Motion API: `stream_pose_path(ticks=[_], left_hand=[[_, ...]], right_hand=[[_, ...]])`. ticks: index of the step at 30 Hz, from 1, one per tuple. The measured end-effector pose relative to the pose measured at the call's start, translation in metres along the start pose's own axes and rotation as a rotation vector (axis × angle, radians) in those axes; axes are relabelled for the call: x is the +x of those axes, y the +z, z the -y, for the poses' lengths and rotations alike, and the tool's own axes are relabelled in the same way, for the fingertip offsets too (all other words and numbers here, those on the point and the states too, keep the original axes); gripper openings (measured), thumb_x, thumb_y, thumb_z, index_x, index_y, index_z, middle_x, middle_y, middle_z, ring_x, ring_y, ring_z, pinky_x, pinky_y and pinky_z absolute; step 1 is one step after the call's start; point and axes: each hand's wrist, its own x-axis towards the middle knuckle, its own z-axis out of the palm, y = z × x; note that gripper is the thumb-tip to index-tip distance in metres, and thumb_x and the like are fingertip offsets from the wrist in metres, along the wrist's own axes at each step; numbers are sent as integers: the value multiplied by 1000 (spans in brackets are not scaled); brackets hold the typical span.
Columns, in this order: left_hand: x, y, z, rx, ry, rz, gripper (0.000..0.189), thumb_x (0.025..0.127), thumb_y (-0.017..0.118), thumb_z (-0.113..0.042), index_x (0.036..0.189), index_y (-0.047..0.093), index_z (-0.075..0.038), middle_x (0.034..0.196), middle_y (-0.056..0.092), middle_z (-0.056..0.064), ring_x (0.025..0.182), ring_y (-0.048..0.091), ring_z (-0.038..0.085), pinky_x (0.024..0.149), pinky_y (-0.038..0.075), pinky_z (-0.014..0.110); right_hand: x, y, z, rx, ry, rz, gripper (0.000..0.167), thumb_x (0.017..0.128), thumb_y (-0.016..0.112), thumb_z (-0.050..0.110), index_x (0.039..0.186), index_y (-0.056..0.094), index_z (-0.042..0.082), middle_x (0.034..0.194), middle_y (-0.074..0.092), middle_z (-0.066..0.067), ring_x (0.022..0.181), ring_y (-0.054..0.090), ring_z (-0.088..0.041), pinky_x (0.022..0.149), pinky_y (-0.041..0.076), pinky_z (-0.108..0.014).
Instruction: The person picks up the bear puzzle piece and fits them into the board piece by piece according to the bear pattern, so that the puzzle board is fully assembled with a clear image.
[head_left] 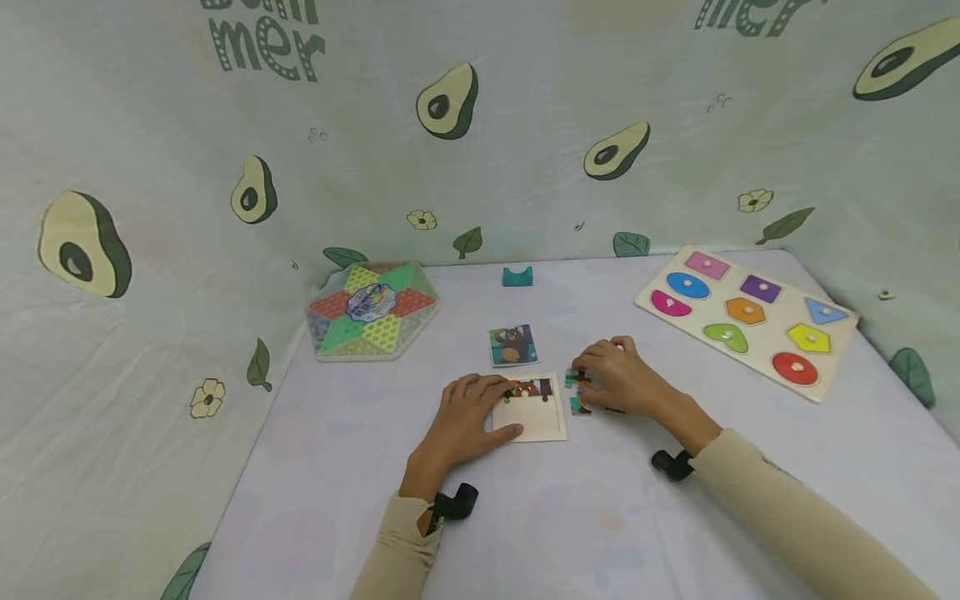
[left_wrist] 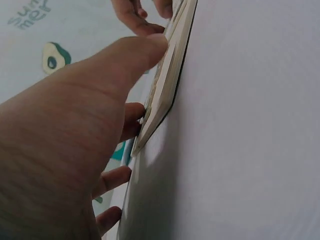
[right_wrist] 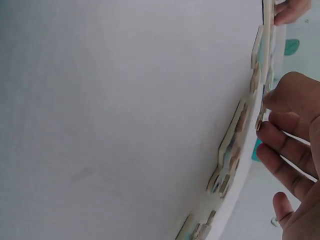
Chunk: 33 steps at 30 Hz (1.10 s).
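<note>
A shallow wooden puzzle tray (head_left: 540, 423) lies on the table, with bear-picture pieces (head_left: 531, 388) fitted along its far edge. Over its left side rests my left hand (head_left: 465, 419), fingers relaxed across the top and thumb at the near edge. Right of the tray, my right hand (head_left: 621, 379) pinches a thin jigsaw piece (right_wrist: 260, 119) between thumb and fingertips; its picture side is hidden. Loose jigsaw pieces (head_left: 579, 405) lie below and beside that hand, partly covered by it. In the right wrist view, several more pieces (right_wrist: 229, 152) show edge-on.
A bear picture card (head_left: 513, 345) lies just beyond the tray. Farther back stands a small teal block (head_left: 517, 277). At back left is a hexagonal patterned puzzle (head_left: 372, 333); at right, a knobbed shape board (head_left: 757, 343). A printed cloth (head_left: 525, 192) hangs behind the table.
</note>
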Motion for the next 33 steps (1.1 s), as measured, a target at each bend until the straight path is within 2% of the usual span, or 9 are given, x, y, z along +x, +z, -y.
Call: stream_pose_path(ticks=[3,12,24,33], left_hand=[[-1,-3,5,-31,7,19,75,90,51,-73,152,44,-32,154,40,-10,141,31,26,112,24,54],[-4,-11,13,-124,33,86,86,82,66,-72,154,40,-32,157,36,-12,143,28,25,115,20,53],[-3,-6,16,-139,49,58,89,79,68,-72,154,41,-32,156,37,-12,142,28,25,114,20,53],[-4,-6,16,-148,43,44,89,78,69,-73,152,43,-31,156,37,-12,142,29,25,113,22,52]], right_hand=[[0,-1,2,18,-9,-15,27,81,81,21,106,75,10,105,70,-2,103,60,-23,97,32,-58],[1,-13,17,47,-66,-65,27,80,82,17,105,75,11,105,70,-2,102,60,-22,95,31,-54],[7,-13,36,45,-120,-59,23,84,77,15,106,74,11,106,69,0,102,60,-21,95,34,-55],[12,-13,47,48,-154,-51,23,83,78,16,106,74,12,105,69,1,103,59,-21,95,34,-55]])
